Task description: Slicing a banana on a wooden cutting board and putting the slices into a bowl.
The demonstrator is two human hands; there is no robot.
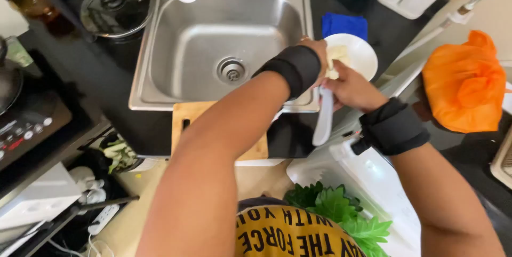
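Seen from above, two bare forearms, each with a black fabric wrist wrap, reach over a dark, glossy counter. The right hand [349, 87] is curled shut around a smooth white plastic handle [323, 121], which hangs down below the fist; the tool's working end is hidden. The left hand [319, 54] is bent over the near rim of a round white bowl [362, 57] holding pale, soft-looking food; whether its fingers are closed cannot be told. The bowl sits on the counter just right of a square, brushed steel sink [176, 49] with rounded corners and a round drain.

A blue cloth [344, 24] lies just behind the bowl. A wooden cutting board [186, 121] pokes out under the left forearm, against the sink's front edge. A crumpled orange plastic bag [464, 81] sits well to the right. A glass pot lid [114, 9] rests left of the sink. Leafy greens [333, 206] lie low, close to the body. The sink basin offers the widest open space.
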